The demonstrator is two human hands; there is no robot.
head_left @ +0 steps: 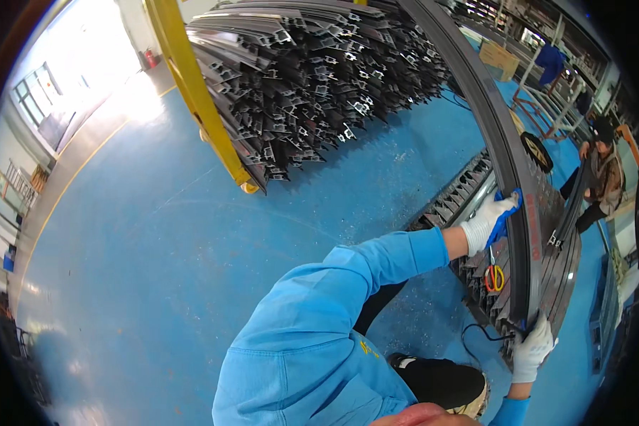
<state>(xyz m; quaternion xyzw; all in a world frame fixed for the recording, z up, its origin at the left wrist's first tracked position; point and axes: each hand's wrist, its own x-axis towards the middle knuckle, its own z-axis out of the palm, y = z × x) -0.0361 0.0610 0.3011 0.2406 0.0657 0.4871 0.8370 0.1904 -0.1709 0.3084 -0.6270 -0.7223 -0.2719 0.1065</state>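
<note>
A long dark metal profile (510,163) runs from the top of the view down toward me, curved by the lens. My left hand (493,220), in a white glove with blue coating, is closed around its left edge. At the profile's near end my right hand (534,349), gloved in white too, is closed against the end; its fingertips are partly hidden. A thin black cord or strip (470,332) loops out to the left beside this hand. Scissors (495,277) with yellow and orange handles lie under the profile, on a layer of more dark profiles (557,284).
A large stack of dark profiles (319,78) sits beyond, beside a yellow post (202,92). At right a co-worker (603,170) holds another dark profile (569,206). White metal racks (547,99) and a cardboard box (499,59) stand farther back. The floor (156,270) is blue.
</note>
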